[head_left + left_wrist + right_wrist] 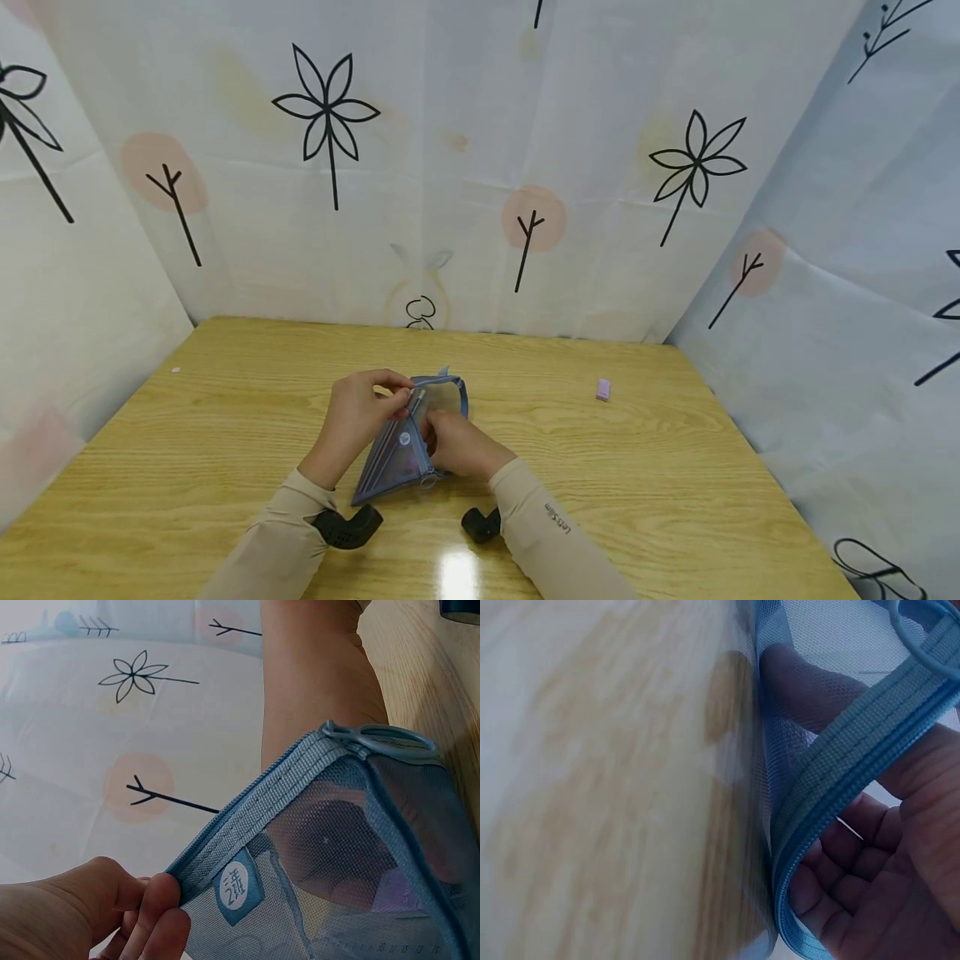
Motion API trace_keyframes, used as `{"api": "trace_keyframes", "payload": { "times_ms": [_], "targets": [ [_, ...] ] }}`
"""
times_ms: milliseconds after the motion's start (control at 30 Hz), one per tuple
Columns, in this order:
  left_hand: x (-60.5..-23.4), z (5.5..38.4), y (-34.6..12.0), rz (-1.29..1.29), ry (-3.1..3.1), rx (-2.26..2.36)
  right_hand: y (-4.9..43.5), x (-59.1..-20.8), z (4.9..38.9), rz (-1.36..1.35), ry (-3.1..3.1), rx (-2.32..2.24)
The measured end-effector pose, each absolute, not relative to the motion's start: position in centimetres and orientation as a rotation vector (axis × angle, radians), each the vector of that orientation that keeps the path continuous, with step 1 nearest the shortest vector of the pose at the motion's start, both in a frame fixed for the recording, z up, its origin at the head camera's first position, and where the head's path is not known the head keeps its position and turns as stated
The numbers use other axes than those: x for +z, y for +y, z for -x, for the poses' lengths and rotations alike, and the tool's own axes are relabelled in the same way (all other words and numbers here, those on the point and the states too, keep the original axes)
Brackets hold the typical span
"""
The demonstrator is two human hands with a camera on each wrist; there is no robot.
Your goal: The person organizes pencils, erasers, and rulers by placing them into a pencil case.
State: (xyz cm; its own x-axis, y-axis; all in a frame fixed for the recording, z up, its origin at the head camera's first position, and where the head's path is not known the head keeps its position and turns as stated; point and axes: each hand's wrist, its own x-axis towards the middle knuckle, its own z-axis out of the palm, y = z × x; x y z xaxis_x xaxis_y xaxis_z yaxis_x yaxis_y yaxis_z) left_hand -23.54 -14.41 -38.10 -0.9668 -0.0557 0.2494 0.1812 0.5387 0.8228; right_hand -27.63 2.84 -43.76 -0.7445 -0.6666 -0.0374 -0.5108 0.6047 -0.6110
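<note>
Blue mesh pouch (385, 471), on the table (712, 500), right between your hands! Your left hand (363, 408) pinches its zippered rim (247, 814), thumb against fingertips. Your right hand (465, 446) is inside, thumb apart from bent fingers; whether they grip anything, you can't tell. Your right sleeve (551, 537) reads "Let's slim"; the pouch's round white label (235, 886) shows characters, not clearly legible.

A person's left hand (362, 415) pinches the rim of a see-through blue-grey zip pouch (380, 473), which tilts over the wood-grained table (660, 500), while the right hand (467, 447) reaches into its opening, fingertips hidden from sight. Beige sleeves (555, 537) cover both forearms, with a black device (348, 528) beside each cuff. Well apart to the right lies a small lilac block (603, 389), and behind the table hangs pale cloth (450, 100) printed with black-outlined flowers.
</note>
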Motion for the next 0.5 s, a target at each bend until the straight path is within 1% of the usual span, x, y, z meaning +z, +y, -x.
{"api": "trace_keyframes", "payload": {
  "times_ms": [500],
  "targets": [
    [-38.25,23.55,-14.53,0.121,-2.535,-1.372,3.14,-43.21,27.65,1.007,2.553,-0.836]
  ]
}}
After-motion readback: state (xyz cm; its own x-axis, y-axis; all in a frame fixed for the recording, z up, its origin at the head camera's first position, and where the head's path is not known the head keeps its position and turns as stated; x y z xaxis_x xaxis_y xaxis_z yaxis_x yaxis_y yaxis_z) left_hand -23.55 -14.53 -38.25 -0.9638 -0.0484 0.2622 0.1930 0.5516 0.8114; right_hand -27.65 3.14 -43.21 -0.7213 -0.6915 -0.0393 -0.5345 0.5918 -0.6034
